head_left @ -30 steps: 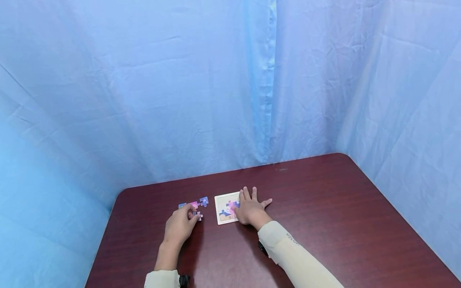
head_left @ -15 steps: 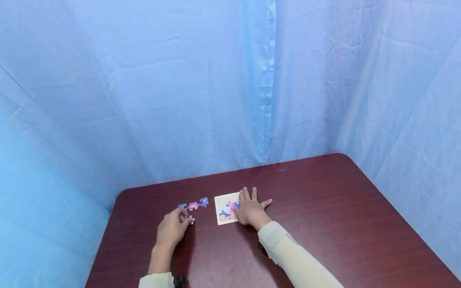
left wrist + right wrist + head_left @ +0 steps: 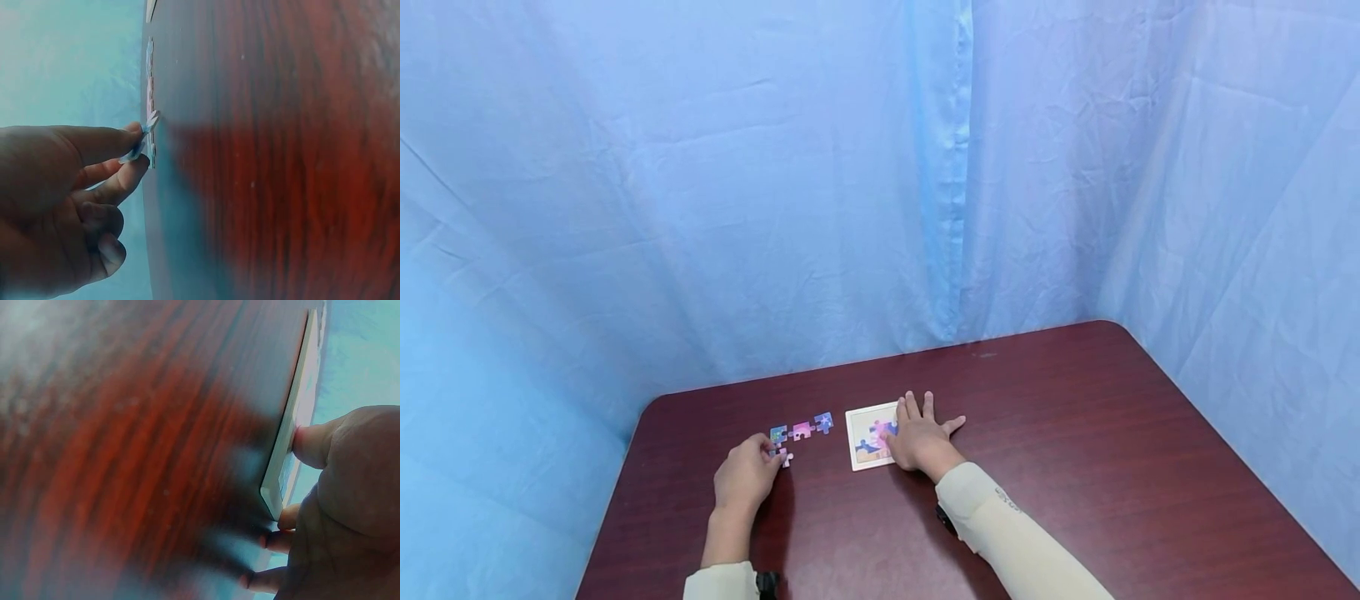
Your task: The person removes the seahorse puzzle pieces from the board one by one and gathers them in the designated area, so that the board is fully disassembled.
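My left hand (image 3: 747, 475) pinches a jigsaw piece (image 3: 786, 457) between thumb and fingers; in the left wrist view the piece (image 3: 149, 127) is tilted, one end close to the tabletop. Just beyond that hand lie a blue-green piece (image 3: 778, 434), a pink piece (image 3: 802, 430) and a blue piece with a star (image 3: 823, 422), in a row. Fingers spread, my right hand (image 3: 919, 439) rests over the right side of a pale-rimmed puzzle tray (image 3: 851, 440). Pink and blue pieces (image 3: 877, 439) sit inside the tray, partly hidden by the hand. In the right wrist view the thumb (image 3: 310, 445) presses on the tray.
The dark red-brown table (image 3: 1045, 450) extends widely to the right and in front of the tray. Blue curtains (image 3: 820, 183) hang behind the table's far edge and along both sides.
My left hand has moved left with the pinched piece, uncovering the row of pieces behind it. The right hand and the tray have stayed in place.
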